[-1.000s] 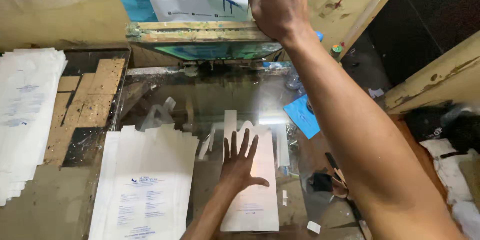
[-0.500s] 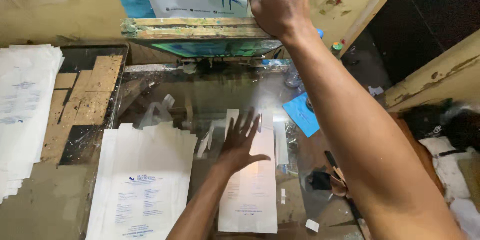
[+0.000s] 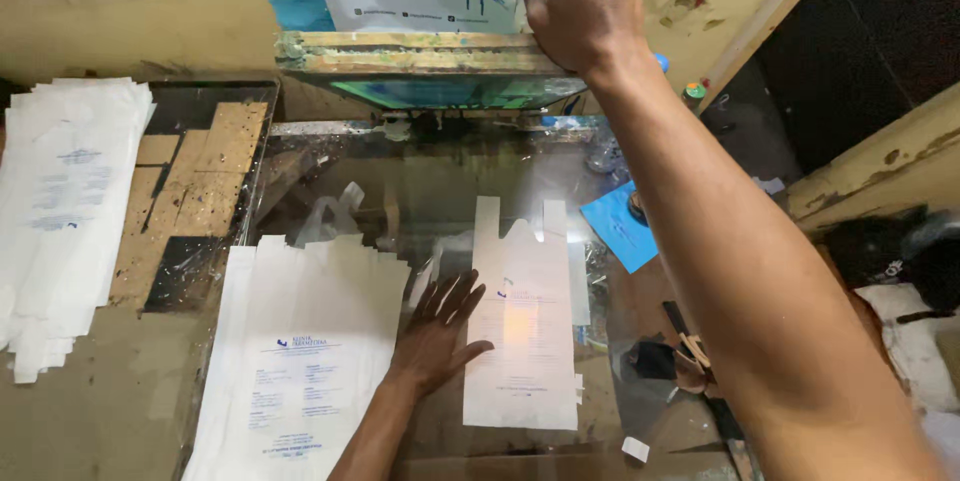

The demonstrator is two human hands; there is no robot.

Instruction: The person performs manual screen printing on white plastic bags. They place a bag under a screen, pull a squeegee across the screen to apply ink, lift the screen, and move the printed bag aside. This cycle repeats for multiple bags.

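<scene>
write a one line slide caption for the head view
Right hand lifts the printing screen frame while left hand touches a white bag.

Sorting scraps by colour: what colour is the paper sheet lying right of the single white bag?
Bright blue paper sheet, beside the white bag; the head view shows it.

You have two stacks of printed white bags [image 3: 295, 371] [image 3: 65, 201], one single bag [image 3: 522, 331] on the glass, one raised screen frame [image 3: 420, 66], one blue card [image 3: 622, 226], and two hands [image 3: 440, 326] [image 3: 585, 1].
</scene>
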